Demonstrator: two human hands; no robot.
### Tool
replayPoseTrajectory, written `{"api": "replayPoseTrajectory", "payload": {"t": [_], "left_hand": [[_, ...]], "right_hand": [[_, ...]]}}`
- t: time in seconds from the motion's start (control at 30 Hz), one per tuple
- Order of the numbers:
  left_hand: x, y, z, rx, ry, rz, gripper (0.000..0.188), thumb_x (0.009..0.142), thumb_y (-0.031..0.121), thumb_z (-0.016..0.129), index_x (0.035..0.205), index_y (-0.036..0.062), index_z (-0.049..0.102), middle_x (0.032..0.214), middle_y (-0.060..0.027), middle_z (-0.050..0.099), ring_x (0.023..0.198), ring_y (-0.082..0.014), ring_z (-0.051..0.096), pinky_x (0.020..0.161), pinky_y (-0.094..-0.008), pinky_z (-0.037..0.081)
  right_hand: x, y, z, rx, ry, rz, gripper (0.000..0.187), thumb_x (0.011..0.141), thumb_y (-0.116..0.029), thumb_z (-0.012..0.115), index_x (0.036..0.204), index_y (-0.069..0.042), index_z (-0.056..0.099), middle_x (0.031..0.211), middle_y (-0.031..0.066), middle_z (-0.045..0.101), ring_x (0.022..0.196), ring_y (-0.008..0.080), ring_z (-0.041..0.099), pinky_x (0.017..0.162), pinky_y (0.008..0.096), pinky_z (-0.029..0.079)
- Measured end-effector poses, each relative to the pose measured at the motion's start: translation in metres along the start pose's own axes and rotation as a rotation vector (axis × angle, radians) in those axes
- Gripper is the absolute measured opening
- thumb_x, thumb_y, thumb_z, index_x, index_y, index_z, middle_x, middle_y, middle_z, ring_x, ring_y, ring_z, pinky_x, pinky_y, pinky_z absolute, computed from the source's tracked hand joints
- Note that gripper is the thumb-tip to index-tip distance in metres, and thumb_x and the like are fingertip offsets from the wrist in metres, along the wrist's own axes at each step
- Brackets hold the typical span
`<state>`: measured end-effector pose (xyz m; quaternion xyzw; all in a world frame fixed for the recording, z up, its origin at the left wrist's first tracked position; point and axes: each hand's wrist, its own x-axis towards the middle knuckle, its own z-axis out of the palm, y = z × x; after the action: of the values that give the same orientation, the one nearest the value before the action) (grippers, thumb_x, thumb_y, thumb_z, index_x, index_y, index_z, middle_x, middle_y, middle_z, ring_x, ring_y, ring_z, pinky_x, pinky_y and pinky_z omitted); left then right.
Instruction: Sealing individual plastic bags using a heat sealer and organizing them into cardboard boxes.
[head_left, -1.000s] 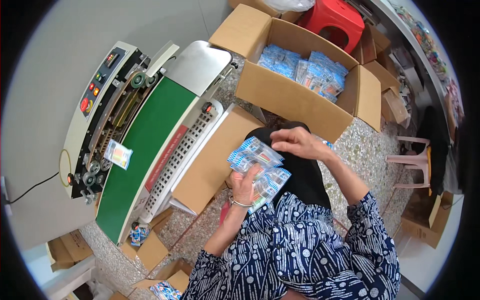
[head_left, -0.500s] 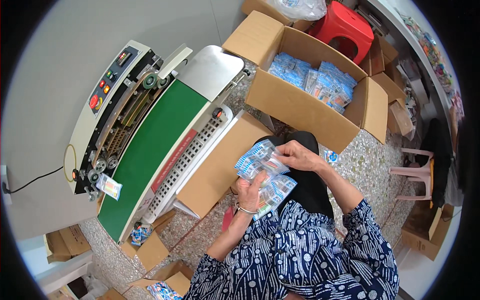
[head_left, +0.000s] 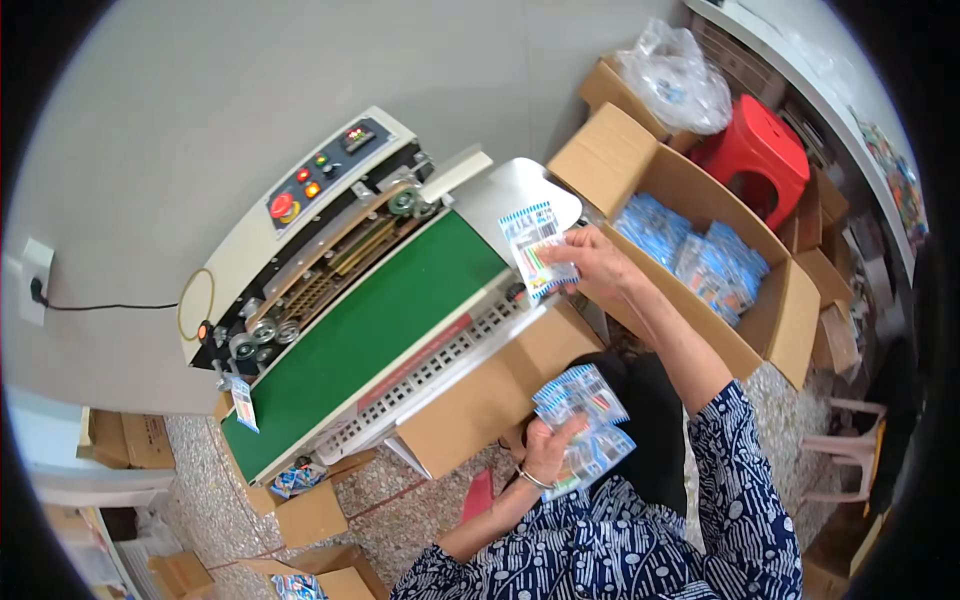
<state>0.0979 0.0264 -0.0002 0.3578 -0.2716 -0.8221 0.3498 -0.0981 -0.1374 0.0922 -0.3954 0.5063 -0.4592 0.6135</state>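
My right hand (head_left: 598, 264) pinches a clear plastic packet (head_left: 530, 232) with blue-striped edges. It holds this packet up by the metal plate at the far right end of a bag-sealing machine (head_left: 300, 215). Nearer to me, over my lap, my left hand (head_left: 546, 450) is closed on several similar packets (head_left: 590, 462), fanned out under the thumb. Across the machine runs a green conveyor belt (head_left: 375, 310). One more packet (head_left: 243, 403) sticks out from the rollers at the belt's left end.
An open carton (head_left: 685, 305) full of blue packets stands at the right, with a red stool (head_left: 765, 150) behind it. Another brown box (head_left: 500, 385) lies between the machine and my knees. Boxes with packets rest on the floor at the lower left. A power cord (head_left: 110, 306) runs to the wall.
My right hand has lifted one packet away from the bunch, up toward the machine's far end. The left hand keeps the others. The view has shifted, and the packet at the rollers has turned more upright.
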Motion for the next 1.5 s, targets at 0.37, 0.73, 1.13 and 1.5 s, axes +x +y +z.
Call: {"api": "replayPoseTrajectory", "payload": {"t": [0.37,0.73,1.13,1.5], "left_hand": [[0.003,0.005,-0.008,0.207,-0.064,-0.010,0.017,0.084,0.009,0.061,0.100,0.0017,0.062,0.090,-0.0015,0.065,0.080,-0.0084,0.059,0.074,-0.0242,0.048],[0.004,0.001,-0.006,0.039,-0.056,-0.029,0.019,0.083,0.004,0.062,0.102,0.0006,0.061,0.096,-0.0031,0.065,0.083,-0.0086,0.059,0.075,-0.0230,0.049],[0.000,0.009,0.001,0.238,0.063,-0.101,0.018,0.082,0.008,0.061,0.097,-0.0012,0.062,0.093,-0.0037,0.064,0.079,-0.0104,0.059,0.070,-0.0251,0.048],[0.004,0.002,0.007,-0.118,-0.016,0.012,0.020,0.082,0.003,0.063,0.101,-0.0010,0.060,0.096,-0.0049,0.064,0.082,-0.0109,0.060,0.073,-0.0248,0.050]], "right_hand": [[0.121,-0.021,0.026,-0.128,-0.023,0.102,0.023,0.081,-0.023,0.066,0.088,-0.002,0.063,0.074,0.0075,0.066,0.052,0.0111,0.059,0.040,0.0205,0.040],[0.158,-0.019,0.062,-0.249,-0.134,0.132,0.023,0.079,-0.021,0.068,0.085,0.000,0.062,0.069,0.0088,0.064,0.050,0.0127,0.059,0.038,0.0221,0.040],[0.114,-0.008,0.061,-1.147,0.200,-0.535,0.052,0.079,-0.048,0.061,0.078,0.003,0.061,0.060,0.0180,0.059,0.052,0.0288,0.060,0.053,0.0392,0.048],[-0.151,0.045,-0.013,-0.477,-0.105,0.129,0.037,0.087,-0.031,0.059,0.103,0.002,0.061,0.078,0.0048,0.063,0.069,0.0081,0.056,0.058,0.0233,0.047]]}}
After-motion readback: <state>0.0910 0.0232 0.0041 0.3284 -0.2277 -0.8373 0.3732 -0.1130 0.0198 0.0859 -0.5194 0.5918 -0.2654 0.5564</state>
